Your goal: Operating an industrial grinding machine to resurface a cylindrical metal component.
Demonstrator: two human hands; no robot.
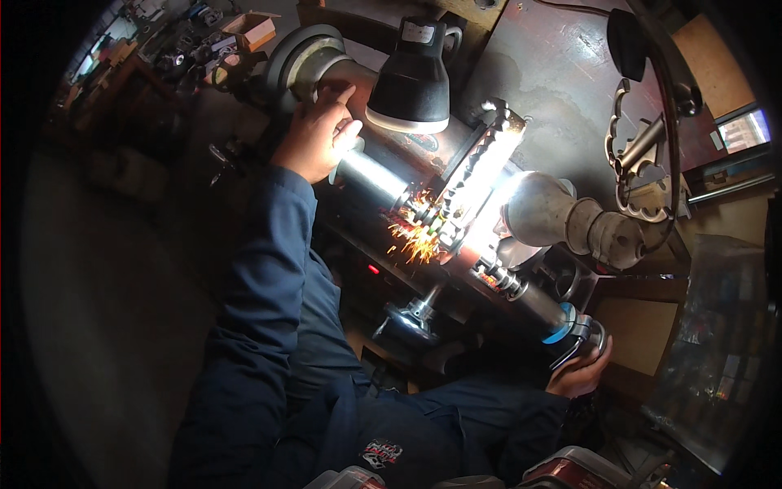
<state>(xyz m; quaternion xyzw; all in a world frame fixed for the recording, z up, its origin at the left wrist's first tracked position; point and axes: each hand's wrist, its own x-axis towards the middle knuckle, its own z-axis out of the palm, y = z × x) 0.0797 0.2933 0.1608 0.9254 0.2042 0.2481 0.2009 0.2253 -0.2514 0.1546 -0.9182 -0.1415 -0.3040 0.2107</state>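
Observation:
My left hand [320,134] lies at the upper left end of a shiny metal cylinder [375,178] on a grinding machine. Its thumb and forefinger are apart; the other fingers are partly hidden. Orange sparks [417,236] spray where the cylinder meets the brightly lit middle, whose glare hides the workpiece. At the lower right, my right hand [582,371] wraps around a curved metal handle [601,336]. This handle sits beside a blue ring [562,324] at the end of a second dark cylinder [533,306].
A black-shaded lamp [411,85] hangs over the machine, and a lit work lamp [562,213] stands right of the sparks. A chrome handwheel [413,319] projects toward me. Scalloped metal [623,163] hangs at right. A cardboard box [251,31] lies among clutter at far left.

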